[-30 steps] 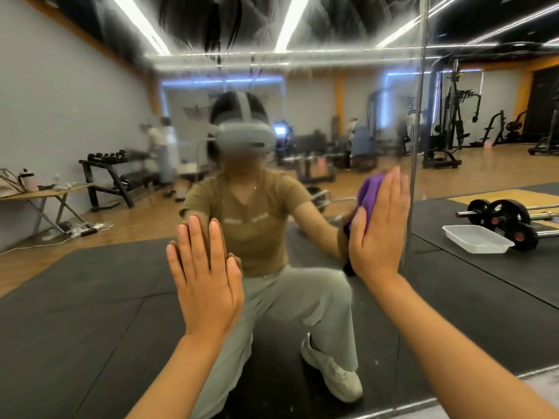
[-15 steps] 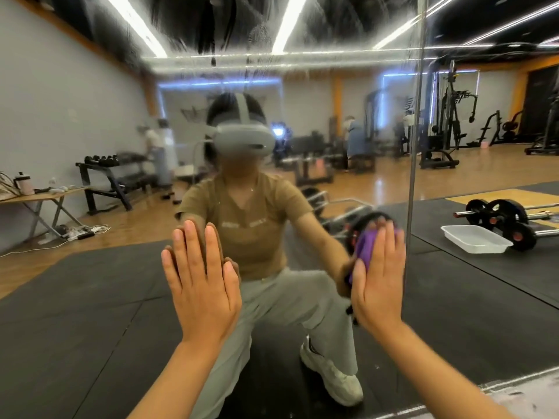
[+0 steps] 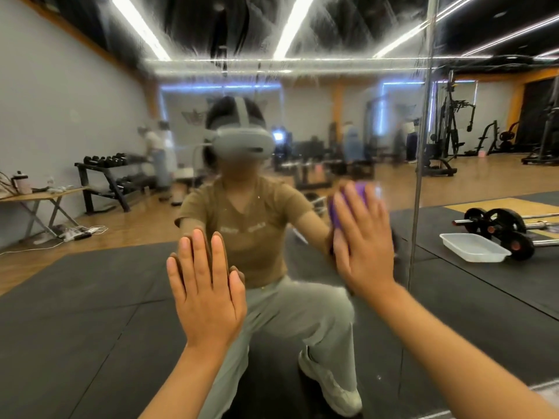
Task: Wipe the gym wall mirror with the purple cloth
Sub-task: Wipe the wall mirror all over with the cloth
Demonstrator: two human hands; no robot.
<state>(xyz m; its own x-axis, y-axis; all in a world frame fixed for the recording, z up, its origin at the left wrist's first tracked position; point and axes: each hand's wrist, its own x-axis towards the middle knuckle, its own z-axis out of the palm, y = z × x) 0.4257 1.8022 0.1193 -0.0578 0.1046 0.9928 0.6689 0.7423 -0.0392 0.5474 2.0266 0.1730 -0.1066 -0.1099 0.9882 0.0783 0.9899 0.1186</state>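
The gym wall mirror (image 3: 90,297) fills the view and reflects me kneeling in front of it. My right hand (image 3: 363,240) lies flat with straight fingers, pressing the purple cloth (image 3: 361,189) against the glass; only the cloth's top and left edge show past my fingers. My left hand (image 3: 205,288) rests flat on the mirror lower and to the left, fingers straight, holding nothing. Smeared streaks cover the upper part of the glass.
A vertical seam (image 3: 422,164) between mirror panels runs just right of my right hand. Reflected behind me are black floor mats, a white plastic tray (image 3: 473,247), a barbell with plates (image 3: 499,228), a dumbbell rack (image 3: 112,176) and a folding table (image 3: 39,198).
My right hand with the cloth went down and then back up and slightly left along the glass. My left hand stayed pressed in the same place.
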